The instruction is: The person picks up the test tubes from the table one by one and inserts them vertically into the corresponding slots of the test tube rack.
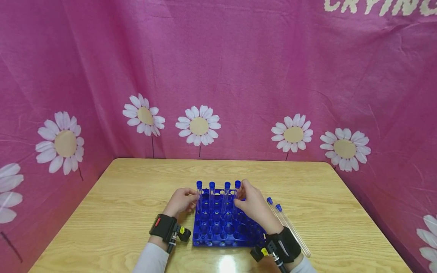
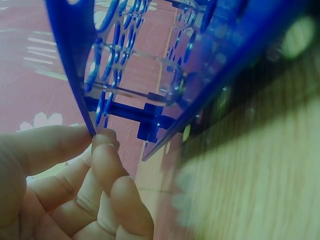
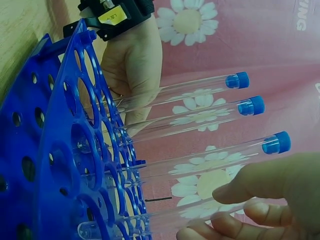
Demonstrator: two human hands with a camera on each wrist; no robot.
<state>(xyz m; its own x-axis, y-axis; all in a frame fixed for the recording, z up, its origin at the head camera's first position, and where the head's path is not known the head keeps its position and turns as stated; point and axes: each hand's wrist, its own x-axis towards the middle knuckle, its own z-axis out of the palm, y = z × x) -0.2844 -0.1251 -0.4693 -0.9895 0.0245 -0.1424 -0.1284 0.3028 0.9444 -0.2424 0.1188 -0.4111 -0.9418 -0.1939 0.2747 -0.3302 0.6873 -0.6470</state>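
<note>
A blue plastic test tube rack stands on the table. Several clear test tubes with blue caps are upright in its far rows, one tube among them. At the rack's left edge, my left hand pinches the top plate between thumb and finger, plainly seen in the left wrist view. My right hand holds the rightmost test tube below its cap. In the right wrist view that tube's lower end sits inside the rack, while its cap is hidden behind my right hand.
Two more capped test tubes lie on the wooden table right of the rack, partly behind my right wrist. A pink cloth with printed daisies hangs behind the table and along both sides.
</note>
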